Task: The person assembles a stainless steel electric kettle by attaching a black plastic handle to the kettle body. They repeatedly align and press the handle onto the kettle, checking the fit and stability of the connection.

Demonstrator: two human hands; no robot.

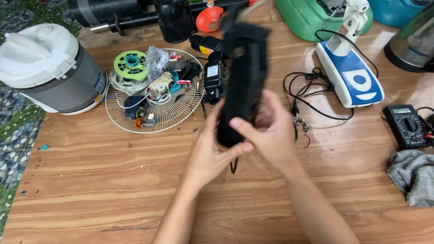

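I hold a long black device (243,79) upright over the middle of the wooden table (126,191), my left hand (210,153) and right hand (270,131) both closed round its near end. Its casing looks shut. Loose parts fill the wire fan guard (178,118), far left.

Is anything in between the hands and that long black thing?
No, nothing is. The left hand and the right hand both grip the lower end of the long black device directly, lifted above the wooden table.
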